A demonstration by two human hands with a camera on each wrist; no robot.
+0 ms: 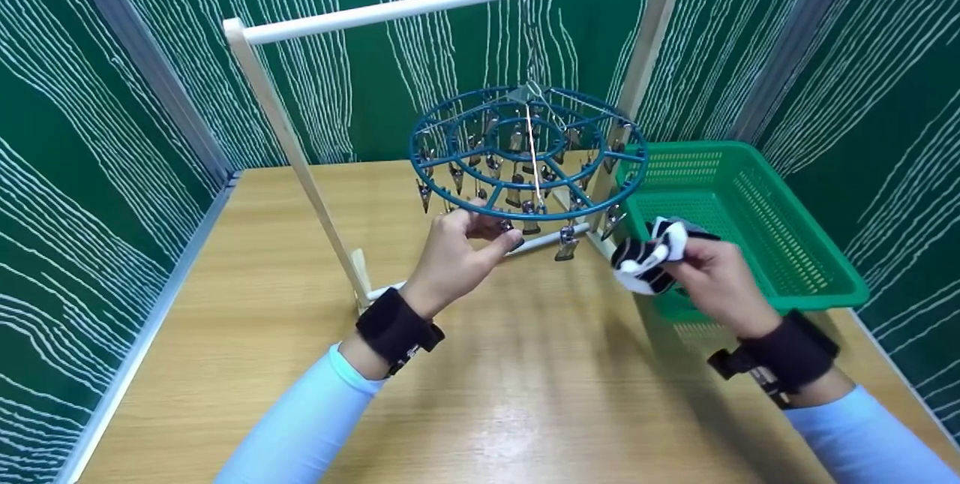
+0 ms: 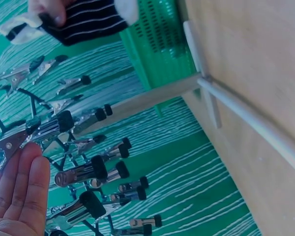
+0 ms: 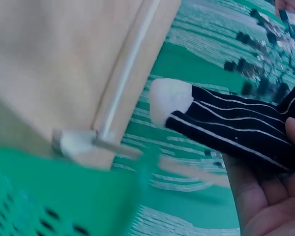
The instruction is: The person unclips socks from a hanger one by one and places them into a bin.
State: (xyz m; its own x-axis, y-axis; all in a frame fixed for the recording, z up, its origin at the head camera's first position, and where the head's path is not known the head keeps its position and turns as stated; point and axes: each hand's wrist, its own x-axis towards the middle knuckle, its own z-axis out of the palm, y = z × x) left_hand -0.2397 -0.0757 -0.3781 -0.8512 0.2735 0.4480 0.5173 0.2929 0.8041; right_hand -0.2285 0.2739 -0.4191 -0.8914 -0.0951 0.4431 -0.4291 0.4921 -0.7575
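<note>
A round blue clip hanger (image 1: pixel 480 208) hangs from the white crossbar, with several metal clips (image 2: pixel 81 172) dangling below its rings. At its near rim my left hand (image 1: pixel 459 251) pinches one clip (image 2: pixel 12 142) between thumb and fingers; the dark tip of that clip shows past the thumb in the head view. My right hand (image 1: pixel 716 278) holds a black sock (image 3: pixel 236 123) with thin white stripes and a white toe, to the right of the hanger and over the near-left side of the basket. In the right wrist view the toe end sticks out beyond the fingers.
A green plastic basket (image 1: pixel 814 225) stands on the wooden table (image 1: pixel 247 364) at the right. The hanger's stand has a crossbar (image 1: pixel 450 0), two wooden posts (image 1: pixel 289 146) and a low white rail (image 2: pixel 255 125). Green panels with white lines enclose the back and sides.
</note>
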